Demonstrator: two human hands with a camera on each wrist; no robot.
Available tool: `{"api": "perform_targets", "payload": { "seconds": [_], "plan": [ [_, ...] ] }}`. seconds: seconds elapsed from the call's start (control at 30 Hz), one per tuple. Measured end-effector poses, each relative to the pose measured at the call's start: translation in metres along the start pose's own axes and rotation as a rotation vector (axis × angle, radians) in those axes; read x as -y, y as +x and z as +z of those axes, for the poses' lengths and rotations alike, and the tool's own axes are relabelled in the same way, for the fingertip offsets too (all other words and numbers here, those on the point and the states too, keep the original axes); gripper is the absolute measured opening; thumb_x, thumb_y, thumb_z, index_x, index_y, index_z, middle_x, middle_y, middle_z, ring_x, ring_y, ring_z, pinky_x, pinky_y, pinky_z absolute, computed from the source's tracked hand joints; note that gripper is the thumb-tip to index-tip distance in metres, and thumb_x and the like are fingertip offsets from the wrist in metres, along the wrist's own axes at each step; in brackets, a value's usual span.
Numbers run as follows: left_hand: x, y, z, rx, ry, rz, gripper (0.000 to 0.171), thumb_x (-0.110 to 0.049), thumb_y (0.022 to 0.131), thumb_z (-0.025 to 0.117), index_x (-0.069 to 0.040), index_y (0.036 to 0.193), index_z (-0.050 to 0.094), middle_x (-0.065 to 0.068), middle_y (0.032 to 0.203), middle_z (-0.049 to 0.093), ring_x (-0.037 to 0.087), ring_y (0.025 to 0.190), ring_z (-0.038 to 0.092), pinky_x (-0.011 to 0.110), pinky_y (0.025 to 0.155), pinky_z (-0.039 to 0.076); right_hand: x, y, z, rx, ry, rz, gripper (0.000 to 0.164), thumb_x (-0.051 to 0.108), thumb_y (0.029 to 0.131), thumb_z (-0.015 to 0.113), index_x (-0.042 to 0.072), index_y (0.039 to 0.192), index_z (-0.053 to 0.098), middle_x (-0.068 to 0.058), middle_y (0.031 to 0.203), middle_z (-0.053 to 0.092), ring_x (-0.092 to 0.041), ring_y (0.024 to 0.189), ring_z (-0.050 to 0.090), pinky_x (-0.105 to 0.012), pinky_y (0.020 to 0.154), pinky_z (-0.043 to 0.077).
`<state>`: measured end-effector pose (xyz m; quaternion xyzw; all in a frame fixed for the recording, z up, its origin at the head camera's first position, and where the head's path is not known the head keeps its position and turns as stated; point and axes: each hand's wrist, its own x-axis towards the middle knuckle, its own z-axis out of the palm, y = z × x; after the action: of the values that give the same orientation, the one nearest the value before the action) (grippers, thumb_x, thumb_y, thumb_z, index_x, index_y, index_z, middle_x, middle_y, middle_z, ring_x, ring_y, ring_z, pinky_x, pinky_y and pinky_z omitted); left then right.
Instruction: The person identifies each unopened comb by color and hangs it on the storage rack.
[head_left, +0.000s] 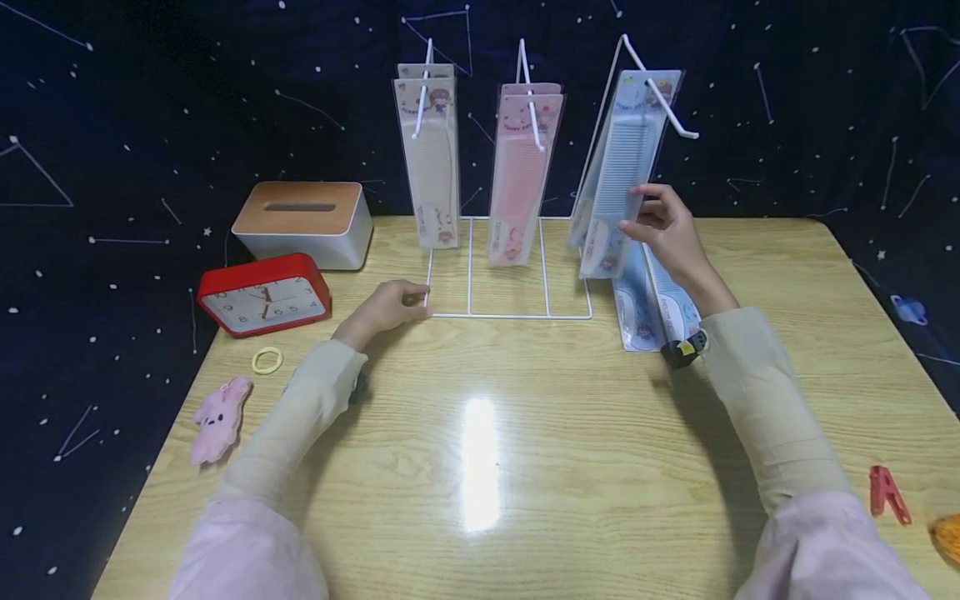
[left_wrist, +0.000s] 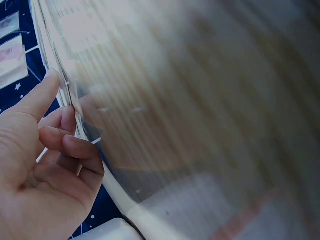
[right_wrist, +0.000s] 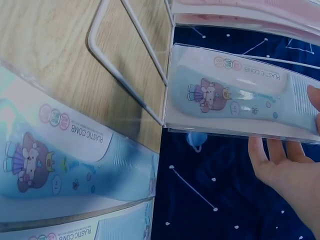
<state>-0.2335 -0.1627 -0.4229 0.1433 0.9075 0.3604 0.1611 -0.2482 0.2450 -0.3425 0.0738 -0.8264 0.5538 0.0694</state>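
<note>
A white wire display rack [head_left: 510,317] stands on the table, with packaged plastic combs hanging from its three hooks. My left hand [head_left: 386,310] holds the left front corner of the rack's base between thumb and fingers. On the right hook hang blue comb packs; my right hand [head_left: 671,237] pinches the front blue comb pack [head_left: 630,158] by its right edge. In the right wrist view, the thumb lies on that blue comb pack [right_wrist: 235,95], fingers at its edge. Pink comb packs [head_left: 521,175] fill the middle hook, whitish comb packs [head_left: 431,158] the left one.
Two more blue comb packs [head_left: 637,312] lie under my right wrist. At left are a tissue box [head_left: 300,225], a red clock [head_left: 262,292], a yellow ring [head_left: 267,360] and a pink plush [head_left: 220,421]. A red clip [head_left: 888,496] lies at right.
</note>
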Motion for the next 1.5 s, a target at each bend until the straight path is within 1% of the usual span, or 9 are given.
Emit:
{"api": "perform_targets", "payload": {
  "seconds": [0.2,0.43,0.5,0.77,0.97,1.13,1.3,1.4,1.5],
  "plan": [
    [0.0,0.0,0.0,0.0,-0.01,0.003,0.052,-0.015,0.089,0.067,0.004,0.134,0.05,0.023,0.135,0.051,0.033,0.126,0.047,0.043,0.109,0.036,-0.004,0.006,0.002,0.023,0.003,0.016,0.048,0.004,0.091,0.062,0.024,0.132,0.047,-0.001,0.119,0.051,-0.016,0.108,0.052,-0.041,0.1,0.043],
    [0.002,0.0,0.001,0.002,-0.02,-0.001,0.052,-0.016,0.089,0.067,0.004,0.134,0.05,0.023,0.136,0.051,0.033,0.128,0.045,0.043,0.11,0.035,-0.013,0.005,0.001,0.066,-0.069,0.035,0.059,0.004,0.091,0.061,0.018,0.143,0.037,-0.015,0.13,0.045,-0.027,0.115,0.048,-0.025,0.086,0.046],
    [0.002,0.001,0.001,0.002,-0.02,-0.002,0.052,-0.016,0.089,0.067,0.003,0.134,0.05,0.023,0.136,0.051,0.033,0.128,0.045,0.043,0.11,0.034,-0.016,0.003,0.0,0.073,-0.088,0.035,0.06,0.004,0.091,0.061,0.016,0.144,0.035,-0.019,0.132,0.043,-0.032,0.116,0.047,-0.025,0.085,0.045],
    [0.002,0.001,0.001,0.002,-0.012,0.003,0.053,-0.016,0.089,0.068,0.003,0.135,0.05,0.023,0.134,0.052,0.032,0.126,0.047,0.044,0.109,0.035,-0.035,-0.012,-0.018,0.084,-0.216,0.097,0.056,0.021,0.093,0.061,0.016,0.144,0.038,-0.021,0.133,0.045,-0.033,0.115,0.047,-0.031,0.085,0.043],
    [0.001,0.001,0.001,0.001,-0.001,0.001,0.052,-0.016,0.089,0.067,0.003,0.135,0.049,0.022,0.136,0.051,0.033,0.128,0.044,0.044,0.11,0.033,-0.057,-0.023,-0.038,0.099,-0.325,0.144,0.057,0.027,0.095,0.059,0.01,0.144,0.036,-0.027,0.132,0.045,-0.04,0.113,0.046,-0.044,0.086,0.043],
    [0.001,0.001,0.0,0.011,0.0,-0.004,0.053,-0.017,0.09,0.066,0.003,0.136,0.049,0.022,0.136,0.05,0.033,0.129,0.044,0.045,0.11,0.033,-0.072,-0.029,-0.051,0.179,-0.408,0.203,0.057,0.024,0.095,0.058,0.001,0.142,0.036,-0.035,0.134,0.039,-0.048,0.113,0.044,-0.056,0.091,0.041],
    [0.0,0.0,0.0,0.012,-0.005,-0.005,0.053,-0.017,0.09,0.066,0.003,0.135,0.049,0.022,0.136,0.051,0.033,0.127,0.045,0.045,0.109,0.035,-0.082,-0.032,-0.058,0.307,-0.493,0.272,0.064,0.03,0.095,0.056,0.001,0.146,0.03,-0.038,0.143,0.024,-0.056,0.128,0.025,-0.068,0.102,0.026],
    [0.0,-0.001,0.0,0.008,-0.004,0.0,0.052,-0.017,0.09,0.067,0.004,0.134,0.05,0.022,0.134,0.052,0.033,0.125,0.047,0.044,0.109,0.036,-0.088,-0.033,-0.06,0.343,-0.562,0.301,0.067,0.033,0.095,0.056,0.001,0.147,0.027,-0.04,0.144,0.02,-0.058,0.13,0.017,-0.07,0.104,0.018],
    [0.001,0.0,0.0,0.004,0.003,0.011,0.052,-0.016,0.089,0.067,0.004,0.134,0.05,0.023,0.134,0.053,0.032,0.126,0.047,0.044,0.109,0.036,-0.09,-0.034,-0.059,0.344,-0.61,0.311,0.067,0.028,0.093,0.059,0.0,0.145,0.029,-0.041,0.143,0.022,-0.062,0.126,0.018,-0.072,0.101,0.018]
  ]
}}
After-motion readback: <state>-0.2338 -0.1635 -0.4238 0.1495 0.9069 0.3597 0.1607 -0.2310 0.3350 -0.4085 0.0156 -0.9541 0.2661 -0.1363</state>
